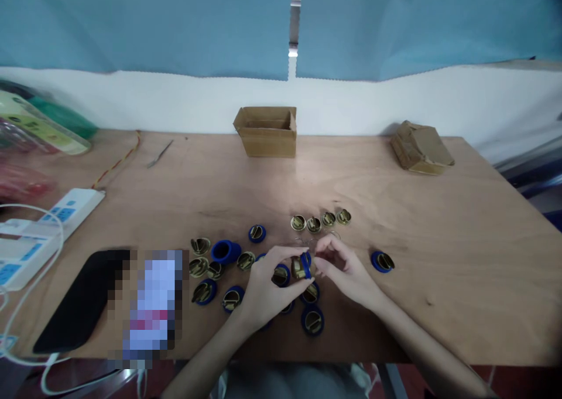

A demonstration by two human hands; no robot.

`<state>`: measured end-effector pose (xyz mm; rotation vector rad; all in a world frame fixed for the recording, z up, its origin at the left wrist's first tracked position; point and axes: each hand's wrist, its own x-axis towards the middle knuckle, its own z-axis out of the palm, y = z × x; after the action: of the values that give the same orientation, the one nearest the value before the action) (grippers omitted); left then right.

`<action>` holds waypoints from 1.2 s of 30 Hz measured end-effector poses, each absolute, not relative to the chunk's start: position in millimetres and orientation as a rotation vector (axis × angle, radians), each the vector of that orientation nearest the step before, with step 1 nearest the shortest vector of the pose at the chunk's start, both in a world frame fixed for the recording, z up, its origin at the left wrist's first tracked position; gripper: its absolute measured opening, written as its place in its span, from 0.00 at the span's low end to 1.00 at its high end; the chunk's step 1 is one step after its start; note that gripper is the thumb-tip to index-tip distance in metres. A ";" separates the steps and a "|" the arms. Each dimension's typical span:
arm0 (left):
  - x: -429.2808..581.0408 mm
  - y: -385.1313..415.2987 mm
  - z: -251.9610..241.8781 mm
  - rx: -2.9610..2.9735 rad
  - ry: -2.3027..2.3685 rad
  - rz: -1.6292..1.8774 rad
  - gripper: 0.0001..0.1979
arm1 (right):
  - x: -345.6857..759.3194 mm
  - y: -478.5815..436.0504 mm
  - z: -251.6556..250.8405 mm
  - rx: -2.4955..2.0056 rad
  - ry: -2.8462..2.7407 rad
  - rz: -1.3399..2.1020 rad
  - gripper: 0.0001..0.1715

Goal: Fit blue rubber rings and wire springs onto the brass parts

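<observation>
My left hand [267,285] pinches a small round part [302,266], brass inside a blue ring, just above the wooden table [439,241]. My right hand [345,270] meets it from the right, fingertips closed on the same part. Several more blue-ringed brass parts [312,320] lie under and around my hands. A short row of bare brass pieces [320,220] sits just beyond my fingers. One lone blue-ringed part [382,262] rests to the right. A blue cap [225,251] lies to the left.
An open cardboard box [266,130] stands at the table's back middle, a flattened one [420,147] at the back right. A white power strip [44,229] with cables, a black phone [81,299] and a blurred item lie at the left. Plastic bags sit far left.
</observation>
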<state>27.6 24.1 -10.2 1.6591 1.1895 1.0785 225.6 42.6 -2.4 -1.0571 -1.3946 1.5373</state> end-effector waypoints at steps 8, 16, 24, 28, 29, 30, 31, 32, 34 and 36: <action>26.7 29.5 -1.8 1.864 1.247 1.112 0.17 | 225.5 31.2 -3.8 -1.057 -1.637 1.129 0.05; 27.2 31.0 -2.8 1.959 1.160 1.107 0.17 | 222.9 31.6 -0.7 -1.190 -1.804 0.930 0.04; 30.3 30.9 -7.5 2.033 1.111 1.102 0.18 | 227.5 36.2 8.7 -1.224 -1.916 1.060 0.07; 28.6 31.0 -8.6 1.999 1.107 1.099 0.18 | 237.0 40.3 10.6 -1.296 -2.006 1.086 0.08; 28.3 30.9 -8.4 1.993 1.109 1.100 0.17 | 239.6 41.4 10.8 -1.304 -2.031 1.092 0.07; 28.3 30.9 -8.2 1.988 1.111 1.097 0.17 | 241.9 42.3 10.9 -1.306 -2.046 1.115 0.07; 28.3 30.9 -8.0 1.986 1.113 1.092 0.16 | 243.7 42.9 11.0 -1.297 -2.053 1.159 0.07; 28.5 30.8 -7.9 1.985 1.116 1.087 0.16 | 244.9 43.1 11.1 -1.276 -2.047 1.219 0.07; 28.9 30.8 -8.3 1.984 1.114 1.081 0.14 | 245.2 42.8 11.2 -1.223 -2.009 1.340 0.07; 29.6 30.8 -9.8 1.983 1.115 1.085 0.11 | 243.1 42.0 11.2 -1.185 -1.967 1.413 0.06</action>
<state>29.6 30.8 -9.8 1.9826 1.1151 1.0851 243.1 42.0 11.2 -1.1846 -1.9672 1.4131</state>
